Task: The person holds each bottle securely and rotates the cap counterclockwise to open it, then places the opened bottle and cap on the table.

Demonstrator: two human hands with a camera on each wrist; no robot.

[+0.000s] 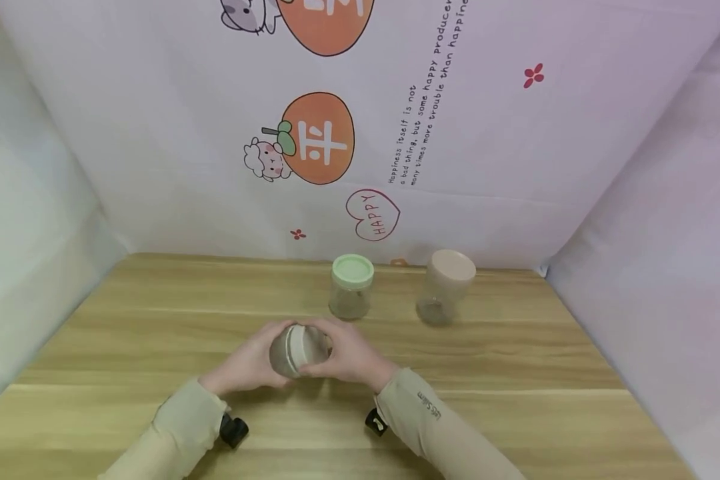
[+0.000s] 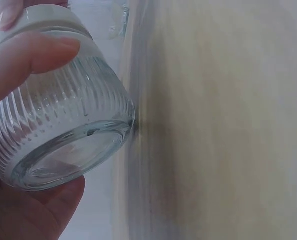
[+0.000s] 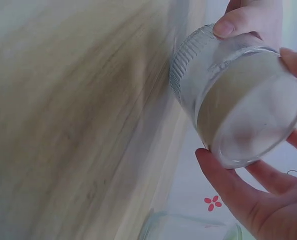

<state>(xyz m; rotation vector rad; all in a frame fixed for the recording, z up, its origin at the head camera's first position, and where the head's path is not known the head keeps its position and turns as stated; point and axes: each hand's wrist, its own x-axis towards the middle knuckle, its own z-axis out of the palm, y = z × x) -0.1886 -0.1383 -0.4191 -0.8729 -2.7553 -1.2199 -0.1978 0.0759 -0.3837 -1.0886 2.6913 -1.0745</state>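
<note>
A ribbed clear glass jar (image 2: 63, 112) with a pale lid (image 3: 263, 117) is held tilted between both hands, low over the wooden table. My left hand (image 1: 253, 363) grips the glass body, its thumb lying along the side in the left wrist view. On the lid end, my right hand (image 1: 354, 357) curls its thumb and fingers about the rim. The jar's base faces the left wrist camera and the lid top faces the right one. Part of the jar is hidden behind the fingers in the head view.
Behind the hands stands a glass jar with a green lid (image 1: 351, 287). Farther right is another jar with a pale pink lid (image 1: 450, 280). The wooden tabletop (image 1: 108, 347) ends at a printed white cloth backdrop (image 1: 486, 200), with white cloth on both sides.
</note>
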